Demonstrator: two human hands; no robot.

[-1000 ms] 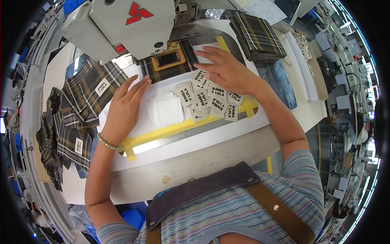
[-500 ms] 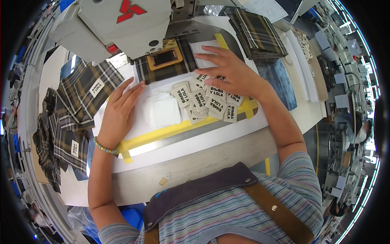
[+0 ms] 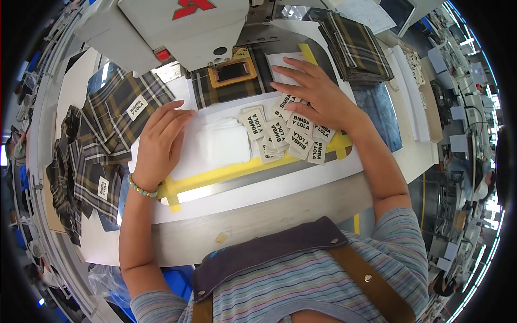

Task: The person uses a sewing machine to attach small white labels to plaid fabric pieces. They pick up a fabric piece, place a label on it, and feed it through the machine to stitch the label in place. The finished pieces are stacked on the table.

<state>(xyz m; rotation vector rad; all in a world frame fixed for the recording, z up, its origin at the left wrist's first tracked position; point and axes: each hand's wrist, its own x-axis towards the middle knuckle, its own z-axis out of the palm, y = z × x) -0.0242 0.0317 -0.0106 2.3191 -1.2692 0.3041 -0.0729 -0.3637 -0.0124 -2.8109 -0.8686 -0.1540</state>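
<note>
A piece of dark plaid fabric lies flat under the yellow clamp frame of a sewing machine. Near its front left corner is my left hand, fingers loosely bent and nothing visible in them, over the white work surface. My right hand has its fingers spread above a white sheet and the far side of a pile of small pale printed labels; its palm hides some labels. Between the hands sits a stack of thin white squares.
More plaid pieces, some bearing labels, heap at the left. A neat plaid stack stands at the back right. Yellow tape borders the work area's front. Farther right is an open cardboard box.
The whole view has shifted, so the scene sits farther right. My left hand has drawn slightly left from the plaid fabric's corner, its fingers more bent. My right hand stays over the same spot.
</note>
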